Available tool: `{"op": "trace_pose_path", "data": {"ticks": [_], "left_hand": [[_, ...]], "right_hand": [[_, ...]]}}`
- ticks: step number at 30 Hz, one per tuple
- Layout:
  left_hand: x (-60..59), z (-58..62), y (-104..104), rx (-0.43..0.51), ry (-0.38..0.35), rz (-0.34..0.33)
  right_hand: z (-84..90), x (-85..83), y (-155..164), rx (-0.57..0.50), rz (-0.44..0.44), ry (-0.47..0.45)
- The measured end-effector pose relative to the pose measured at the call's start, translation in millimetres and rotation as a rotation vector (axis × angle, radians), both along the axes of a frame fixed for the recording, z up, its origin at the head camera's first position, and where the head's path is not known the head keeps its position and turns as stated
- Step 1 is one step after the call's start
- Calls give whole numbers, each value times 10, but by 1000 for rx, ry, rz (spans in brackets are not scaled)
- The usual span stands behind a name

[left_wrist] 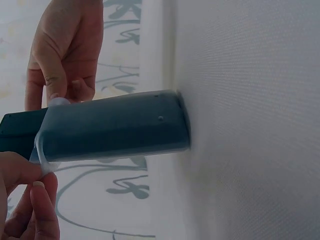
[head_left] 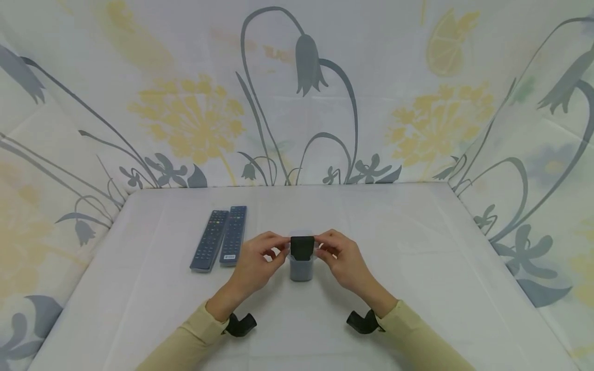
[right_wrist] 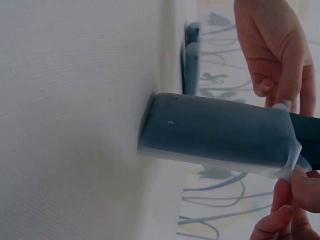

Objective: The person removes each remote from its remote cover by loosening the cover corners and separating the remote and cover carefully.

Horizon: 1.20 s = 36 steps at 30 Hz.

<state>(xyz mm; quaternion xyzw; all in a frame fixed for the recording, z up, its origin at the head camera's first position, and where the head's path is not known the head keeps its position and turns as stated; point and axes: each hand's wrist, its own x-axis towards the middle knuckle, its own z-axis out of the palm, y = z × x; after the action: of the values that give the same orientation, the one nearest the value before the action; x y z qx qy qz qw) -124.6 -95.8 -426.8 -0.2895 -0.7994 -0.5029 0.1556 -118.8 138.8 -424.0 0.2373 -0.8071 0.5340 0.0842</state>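
1. Head view: a black rectangular device stands on end inside a translucent bluish plastic sleeve on the white cloth-covered desk, its long axis upright and its bare end pointing up.
2. The sleeve's lower end appears to touch the desk.
3. The sleeve clouds the device's lower part; the right wrist view cuts off its bare end.
4. The left-hand grip is narrow, pinching one side of the sleeve's rim; the right-hand grip pinches the opposite side.
5. Two dark button-covered remote controls lie left of the sleeve.
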Motion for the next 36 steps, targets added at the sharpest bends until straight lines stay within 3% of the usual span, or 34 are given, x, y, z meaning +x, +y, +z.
{"op": "trace_pose_path", "data": {"ticks": [18, 25, 36], "left_hand": [[15, -50, -5, -35, 0, -30], [11, -154, -8, -73, 9, -49], [-9, -164, 12, -112, 8, -60]], "right_hand": [[-108, 5, 28, 76, 35, 59], [-193, 18, 35, 156, 40, 29], [-215, -8, 38, 164, 70, 44]]}}
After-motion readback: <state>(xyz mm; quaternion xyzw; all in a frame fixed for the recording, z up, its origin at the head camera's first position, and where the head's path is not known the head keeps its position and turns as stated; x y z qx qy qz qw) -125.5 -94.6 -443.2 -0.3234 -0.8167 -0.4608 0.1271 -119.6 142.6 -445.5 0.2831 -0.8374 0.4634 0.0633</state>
